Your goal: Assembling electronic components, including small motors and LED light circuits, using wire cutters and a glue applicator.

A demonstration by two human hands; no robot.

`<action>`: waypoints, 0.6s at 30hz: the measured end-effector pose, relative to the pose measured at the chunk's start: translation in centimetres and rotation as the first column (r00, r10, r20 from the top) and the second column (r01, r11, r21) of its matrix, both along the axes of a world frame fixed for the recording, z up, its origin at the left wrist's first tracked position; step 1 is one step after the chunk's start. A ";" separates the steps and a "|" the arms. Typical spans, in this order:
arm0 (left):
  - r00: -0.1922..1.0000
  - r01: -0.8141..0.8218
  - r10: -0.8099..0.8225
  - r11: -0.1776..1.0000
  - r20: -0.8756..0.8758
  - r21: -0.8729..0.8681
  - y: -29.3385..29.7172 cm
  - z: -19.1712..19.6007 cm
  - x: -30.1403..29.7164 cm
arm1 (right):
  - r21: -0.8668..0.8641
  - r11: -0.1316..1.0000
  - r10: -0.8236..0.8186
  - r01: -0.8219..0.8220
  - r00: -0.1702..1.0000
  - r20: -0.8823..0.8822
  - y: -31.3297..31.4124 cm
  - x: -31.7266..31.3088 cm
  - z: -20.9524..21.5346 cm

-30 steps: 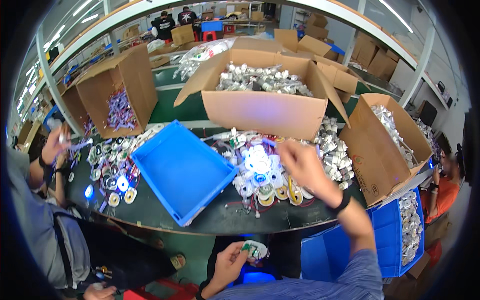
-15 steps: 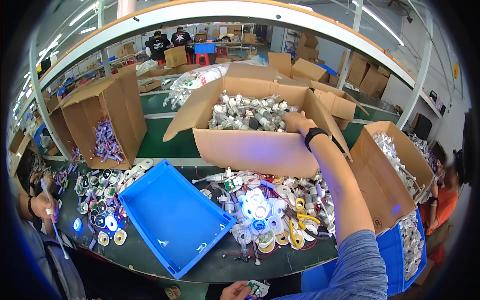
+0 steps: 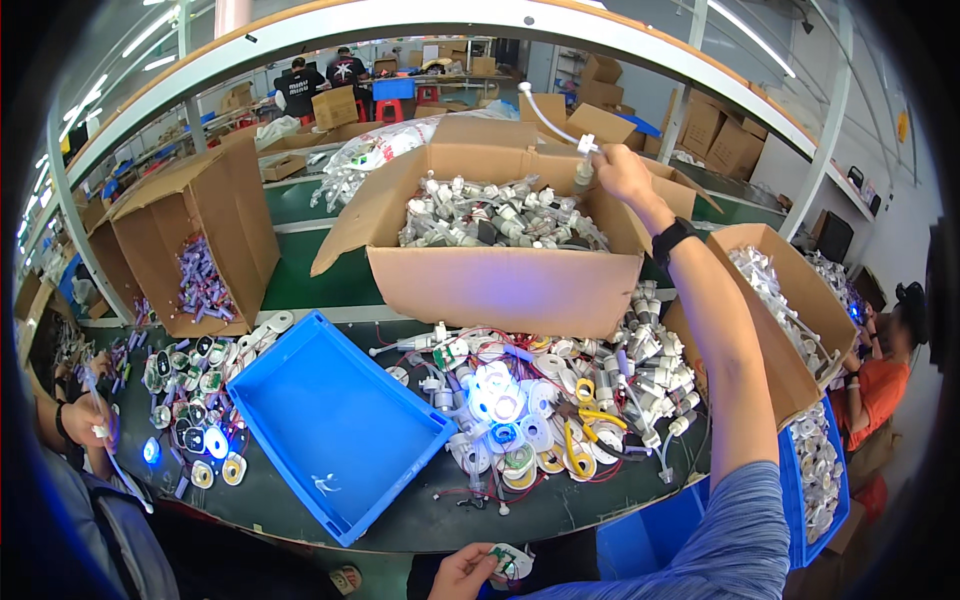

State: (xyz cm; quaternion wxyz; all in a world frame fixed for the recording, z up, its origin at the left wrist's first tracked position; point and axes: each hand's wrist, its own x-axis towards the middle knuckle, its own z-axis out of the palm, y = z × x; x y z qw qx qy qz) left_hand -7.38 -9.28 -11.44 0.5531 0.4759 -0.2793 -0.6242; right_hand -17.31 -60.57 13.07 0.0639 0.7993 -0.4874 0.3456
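Raised above the big open carton, my right hand pinches a small white plastic fitting with a clear body and a curved white tube. Several similar white and clear parts fill the carton. At the lower edge, my left hand grips a round white disc with a green circuit board. Between my hands lies a bench pile of white discs, wires and fittings, with one light glowing brightly. Yellow-handled cutters rest on this pile.
A blue tray lies slanted on the bench. Left of it are discs and a carton of purple cylinders. A carton and blue bin stand right. Co-workers sit at both sides.
My right hand has come up out of the carton, bringing the white fitting and tube. More fittings show at the pile's right side. My left hand still holds the disc.
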 end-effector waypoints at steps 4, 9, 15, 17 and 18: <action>0.999 0.023 -0.022 0.999 0.024 -0.023 -0.3 0.4 -0.7 | 0.202 0.954 0.152 -0.220 0.940 0.305 0.8 -2.5 1.0; 0.994 0.107 -0.107 0.994 -0.019 -0.032 -0.1 1.5 -1.7 | 0.340 0.770 0.214 -0.540 0.721 0.659 8.2 -2.4 3.6; 0.962 0.252 -0.248 0.968 0.110 -0.019 1.0 0.2 -2.7 | 0.363 0.727 0.297 -0.583 0.743 0.600 12.8 -4.2 3.6; 0.968 0.224 -0.216 0.974 0.127 -0.046 1.2 0.6 -3.2 | 0.375 0.745 0.325 -0.552 0.791 0.518 13.6 -5.1 3.5; 0.969 0.216 -0.206 0.975 0.139 -0.059 1.5 1.8 -3.3 | 0.385 0.766 0.344 -0.515 0.834 0.432 14.2 -5.7 3.1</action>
